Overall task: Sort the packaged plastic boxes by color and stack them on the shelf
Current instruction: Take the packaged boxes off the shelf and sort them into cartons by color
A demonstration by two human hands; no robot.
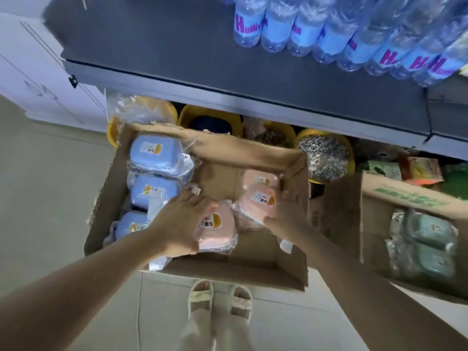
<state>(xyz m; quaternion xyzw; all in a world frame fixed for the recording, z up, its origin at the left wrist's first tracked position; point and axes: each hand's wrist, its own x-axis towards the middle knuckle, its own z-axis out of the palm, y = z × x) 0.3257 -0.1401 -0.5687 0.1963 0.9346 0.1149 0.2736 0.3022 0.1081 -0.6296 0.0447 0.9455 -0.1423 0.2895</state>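
Early stage: left hand (181,221) grips one pink box (215,231), right hand (283,214) another (255,201); blue boxes (154,171) beside the left hand remain in the carton (228,268), shelf (177,46) beyond unstocked

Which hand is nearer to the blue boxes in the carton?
Left. The left hand lies right beside the blue boxes; the right hand is at the carton's opposite side.

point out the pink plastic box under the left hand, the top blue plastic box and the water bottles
pink wrapped plastic box (217,231): head view, its lid by the label
blue wrapped plastic box (154,154): head view, lid centre
clear water bottles (329,34): head view, a blue label
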